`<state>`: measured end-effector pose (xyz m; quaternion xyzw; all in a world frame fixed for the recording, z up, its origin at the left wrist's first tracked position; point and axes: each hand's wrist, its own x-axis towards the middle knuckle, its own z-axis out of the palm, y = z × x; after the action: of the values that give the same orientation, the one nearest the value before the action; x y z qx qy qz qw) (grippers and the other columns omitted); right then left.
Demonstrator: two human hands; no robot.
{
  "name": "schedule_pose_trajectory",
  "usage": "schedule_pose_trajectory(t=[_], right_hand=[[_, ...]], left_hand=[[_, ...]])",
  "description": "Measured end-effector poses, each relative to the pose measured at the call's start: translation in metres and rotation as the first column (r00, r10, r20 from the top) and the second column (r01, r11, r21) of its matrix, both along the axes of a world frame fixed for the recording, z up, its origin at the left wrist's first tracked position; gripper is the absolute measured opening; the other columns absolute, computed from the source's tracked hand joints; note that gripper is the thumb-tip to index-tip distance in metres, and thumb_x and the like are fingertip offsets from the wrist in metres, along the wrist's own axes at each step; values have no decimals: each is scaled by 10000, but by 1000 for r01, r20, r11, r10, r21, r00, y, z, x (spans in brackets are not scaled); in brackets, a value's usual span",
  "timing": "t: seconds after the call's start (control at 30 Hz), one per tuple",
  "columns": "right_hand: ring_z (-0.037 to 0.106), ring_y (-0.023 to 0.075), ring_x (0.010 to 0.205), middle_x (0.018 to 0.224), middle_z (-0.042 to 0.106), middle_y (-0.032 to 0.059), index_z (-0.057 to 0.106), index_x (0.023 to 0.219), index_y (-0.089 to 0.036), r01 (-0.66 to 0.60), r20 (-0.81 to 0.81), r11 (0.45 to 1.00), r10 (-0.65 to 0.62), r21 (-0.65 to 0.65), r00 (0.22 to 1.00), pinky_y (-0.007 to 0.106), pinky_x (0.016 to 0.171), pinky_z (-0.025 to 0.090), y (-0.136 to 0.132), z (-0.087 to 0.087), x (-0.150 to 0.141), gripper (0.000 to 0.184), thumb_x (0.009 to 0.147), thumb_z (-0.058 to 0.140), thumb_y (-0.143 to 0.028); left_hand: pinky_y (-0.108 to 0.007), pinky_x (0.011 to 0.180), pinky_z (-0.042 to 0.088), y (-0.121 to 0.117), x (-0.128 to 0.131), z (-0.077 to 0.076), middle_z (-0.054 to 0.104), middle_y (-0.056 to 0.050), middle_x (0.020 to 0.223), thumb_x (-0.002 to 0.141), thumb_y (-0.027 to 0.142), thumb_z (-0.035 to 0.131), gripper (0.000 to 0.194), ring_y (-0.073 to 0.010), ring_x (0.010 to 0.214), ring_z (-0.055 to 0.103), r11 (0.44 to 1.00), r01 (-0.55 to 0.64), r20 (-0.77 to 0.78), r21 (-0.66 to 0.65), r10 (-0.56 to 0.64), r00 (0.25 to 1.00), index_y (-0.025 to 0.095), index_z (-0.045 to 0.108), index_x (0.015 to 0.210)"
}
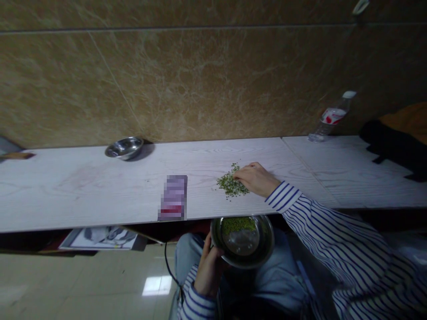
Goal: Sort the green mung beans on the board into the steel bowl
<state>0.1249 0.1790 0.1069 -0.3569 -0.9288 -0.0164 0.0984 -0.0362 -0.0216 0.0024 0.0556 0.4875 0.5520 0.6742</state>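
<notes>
A loose pile of mung beans (231,184), with pale grains or table surface showing between them, is spread on the white wooden tabletop. My right hand (255,178) rests at the pile's right side, its fingers curled down and closed against the beans. Whatever sits between those fingertips is hidden. Below the table edge, my left hand (211,266) grips the left rim of a steel bowl (265,249). That bowl tilts over my lap, and more green beans (237,223) lie along its far side.
A second steel bowl (125,149) stands near the wall at left. A blurred purple rectangle (173,198) lies by the front edge. Towards the back right are a plastic bottle (330,118) and a dark bag (393,142). An open drawer (103,239) juts out below the table.
</notes>
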Motion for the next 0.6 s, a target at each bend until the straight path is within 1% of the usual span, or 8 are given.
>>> schedule_pose_trajectory(t=[0.07, 0.13, 0.27, 0.4, 0.6], right_hand=[[616, 190, 907, 939, 715, 62, 625, 1047, -210, 67, 35, 996, -69, 53, 997, 338, 845, 303, -1, -1, -6, 235, 910, 449, -138], [614, 203, 893, 911, 712, 77, 621, 1057, -195, 89, 58, 993, -94, 76, 994, 339, 815, 303, -2, -3, -12, 244, 903, 445, -122], [605, 205, 888, 904, 708, 76, 621, 1060, -197, 63, 72, 995, -68, 71, 995, 337, 802, 299, -8, -9, -19, 258, 896, 446, -101], [593, 202, 917, 947, 711, 66, 616, 1085, -207, 21, 76, 997, -26, 71, 997, 340, 822, 294, -19, -15, -16, 277, 905, 437, -96], [586, 205, 940, 971, 710, 90, 615, 1107, -188, -18, 71, 998, 13, 61, 997, 359, 843, 283, -36, -16, -10, 290, 910, 428, -87]], left_hand=[[-272, 659, 450, 0, 1, 2, 671, -19, 960, 613, 151, 594, 708, -183, 790, 574, 1000, -2, 1, 2, 2, 1000, 285, 523, 1305], [-272, 652, 453, -1, 1, 4, 667, -25, 964, 613, 154, 599, 730, -184, 795, 574, 1000, 6, -8, 0, -6, 1000, 265, 499, 1328], [-276, 619, 452, -1, 0, 1, 664, -28, 918, 595, 171, 605, 766, -183, 756, 568, 1000, 5, -20, -8, -5, 1000, 256, 476, 1345], [-278, 618, 449, 0, -3, -2, 664, -28, 922, 586, 172, 620, 745, -181, 747, 564, 1000, 21, -15, -5, -21, 1000, 249, 499, 1318], [-290, 662, 473, 1, -2, 5, 669, -32, 962, 591, 154, 634, 722, -172, 756, 585, 1000, 27, 25, 5, -27, 999, 240, 500, 1295]])
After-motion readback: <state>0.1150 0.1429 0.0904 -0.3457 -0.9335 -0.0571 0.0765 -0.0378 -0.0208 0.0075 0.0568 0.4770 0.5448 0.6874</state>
